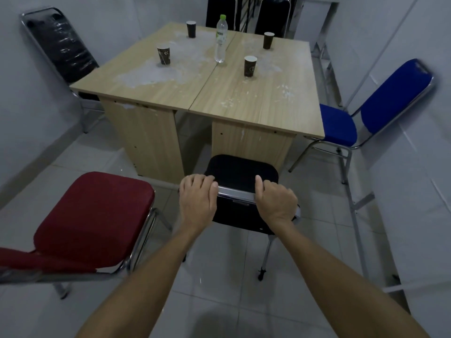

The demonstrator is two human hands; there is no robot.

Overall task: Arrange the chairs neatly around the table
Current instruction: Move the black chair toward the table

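A black chair point(240, 173) stands at the near side of the wooden table point(256, 103), its seat just short of the table edge. My left hand point(197, 201) and my right hand point(277, 202) both grip the top of its chrome-framed backrest. A red chair point(95, 215) stands to the left of it, turned away from the table at an angle. A blue chair point(339, 125) sits at the table's right side, its seat partly under the top. A plastic-wrapped black chair point(61, 45) leans by the left wall at the table's far left corner.
On the table stand several dark paper cups point(250, 66) and a clear water bottle point(220, 40). More dark chairs point(272, 15) stand behind the table's far edge. White walls close in on both sides; the floor is pale tile.
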